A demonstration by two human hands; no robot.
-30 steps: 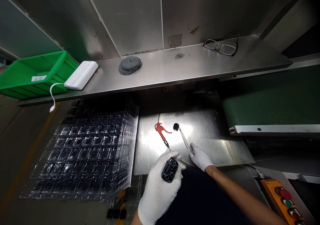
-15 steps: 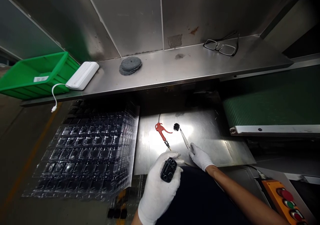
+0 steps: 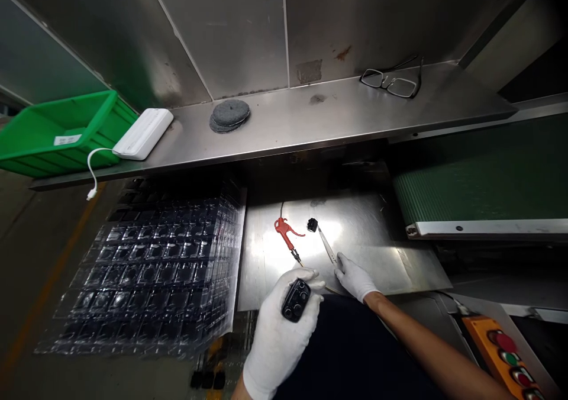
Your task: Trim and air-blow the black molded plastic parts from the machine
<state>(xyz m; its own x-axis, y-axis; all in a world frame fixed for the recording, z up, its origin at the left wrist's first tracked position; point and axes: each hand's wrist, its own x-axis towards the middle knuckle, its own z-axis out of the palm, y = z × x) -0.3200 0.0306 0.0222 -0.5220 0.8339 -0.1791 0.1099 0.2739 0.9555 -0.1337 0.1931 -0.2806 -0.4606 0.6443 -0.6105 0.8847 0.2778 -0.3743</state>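
Note:
My left hand (image 3: 278, 332), in a white glove, grips a black plastic casing (image 3: 295, 300) with several round holes. My right hand (image 3: 355, 278), also gloved, has its fingertips on the end of a pair of steel tweezers (image 3: 327, 246). A small black part (image 3: 313, 225) sits at the tweezers' far tip, though I cannot tell whether it is gripped. Both rest over a steel plate (image 3: 364, 225). On that plate lies a red air blow gun (image 3: 284, 231), its thin nozzle pointing toward my left hand.
A stack of transparent blister trays (image 3: 155, 264) lies left of the plate. A green conveyor belt (image 3: 483, 181) runs to the right, and an orange button box (image 3: 501, 358) sits lower right. The steel shelf (image 3: 310, 113) above holds glasses, a grey pad, a white power bank and a green bin.
The black casing in my left hand has turned slightly and shifted left. My right hand and the tweezers have barely moved.

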